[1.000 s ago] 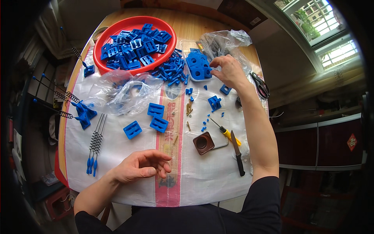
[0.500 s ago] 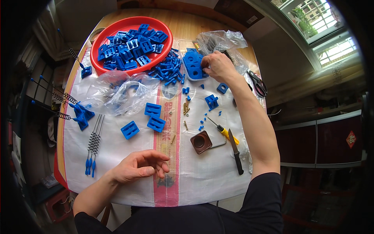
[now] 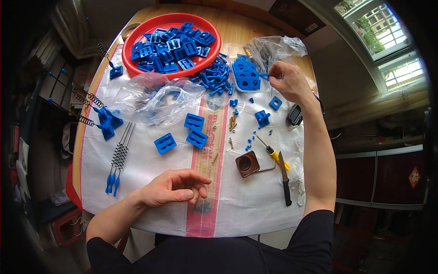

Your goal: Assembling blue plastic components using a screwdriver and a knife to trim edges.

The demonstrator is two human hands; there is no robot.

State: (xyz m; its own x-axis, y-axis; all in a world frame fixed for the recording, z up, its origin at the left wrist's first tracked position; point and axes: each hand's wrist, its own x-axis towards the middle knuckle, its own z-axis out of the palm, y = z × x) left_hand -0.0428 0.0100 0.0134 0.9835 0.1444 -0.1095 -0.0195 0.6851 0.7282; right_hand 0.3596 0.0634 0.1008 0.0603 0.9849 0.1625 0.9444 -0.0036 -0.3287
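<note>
My right hand (image 3: 290,81) is closed in a pinch on a small blue plastic piece (image 3: 264,76), of which only one end shows past the fingertips. Just left of it is a clear plastic box (image 3: 269,87) with blue plates with round holes (image 3: 245,73) inside. My left hand (image 3: 180,186) hovers over the near part of the table, fingers loosely curled and apart, holding nothing. Three blue slotted blocks (image 3: 196,138) lie beyond it. Nearer my right arm are a blue square with a hole (image 3: 275,103) and a blue block with a raised part (image 3: 262,118).
A red basin (image 3: 218,34) of blue slotted blocks stands at the back, beside loose blue pegs (image 3: 214,77) and crumpled clear bags (image 3: 159,98). Black springs with blue ends (image 3: 119,155) lie left. A knife (image 3: 285,182), yellow-handled screwdriver (image 3: 276,156) and brown square piece (image 3: 247,164) lie right.
My right hand has come out of the clear box to the right, with a blue piece now showing in its fingers. My left hand keeps its pose. The whole view has shifted slightly.
</note>
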